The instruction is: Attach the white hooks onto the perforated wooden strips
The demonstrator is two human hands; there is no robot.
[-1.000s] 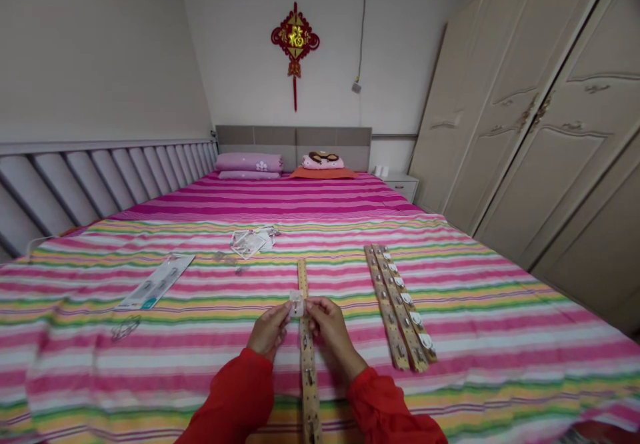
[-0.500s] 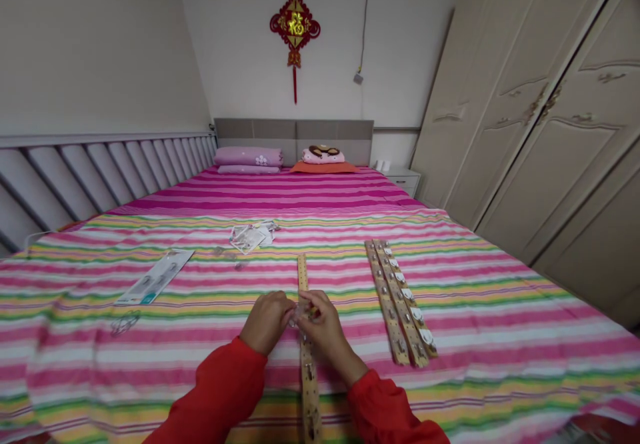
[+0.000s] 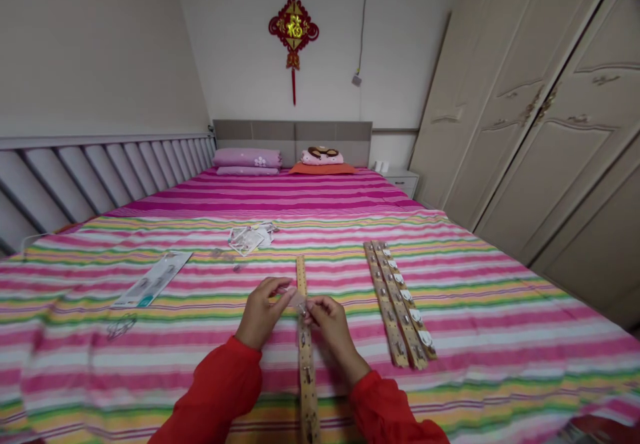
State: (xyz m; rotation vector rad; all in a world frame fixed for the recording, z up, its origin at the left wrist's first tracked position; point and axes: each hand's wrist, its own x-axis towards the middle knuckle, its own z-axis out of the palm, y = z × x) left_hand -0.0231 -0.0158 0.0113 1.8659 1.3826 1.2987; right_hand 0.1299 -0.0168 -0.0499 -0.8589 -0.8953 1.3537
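A narrow wooden strip (image 3: pixel 309 391) with small metal fittings along it lies lengthwise before me. Above its middle, my left hand (image 3: pixel 263 312) pinches a small clear plastic piece (image 3: pixel 296 299) between thumb and fingers. My right hand (image 3: pixel 327 324) is closed at the other side of this piece, fingertips together near its lower edge. Whether the right fingers grip the plastic or some tiny part beside it, I cannot tell. Several more wooden strips (image 3: pixel 393 297) with metal fittings lie side by side to the right, the outermost one bearing white pieces.
A striped bedspread (image 3: pixel 200 364) covers the bed. On the left lie a flat white package (image 3: pixel 154 280) and a thin wire-like tangle (image 3: pixel 121 326). Farther back are a pile of small packets (image 3: pixel 251 237) and bits of clear plastic (image 3: pixel 223 255). A wardrobe (image 3: pixel 540 131) stands at right.
My hands have drawn slightly apart, and the clear plastic piece now shows between them. The left fingers have lifted and spread somewhat; the right hand has shifted a little lower.
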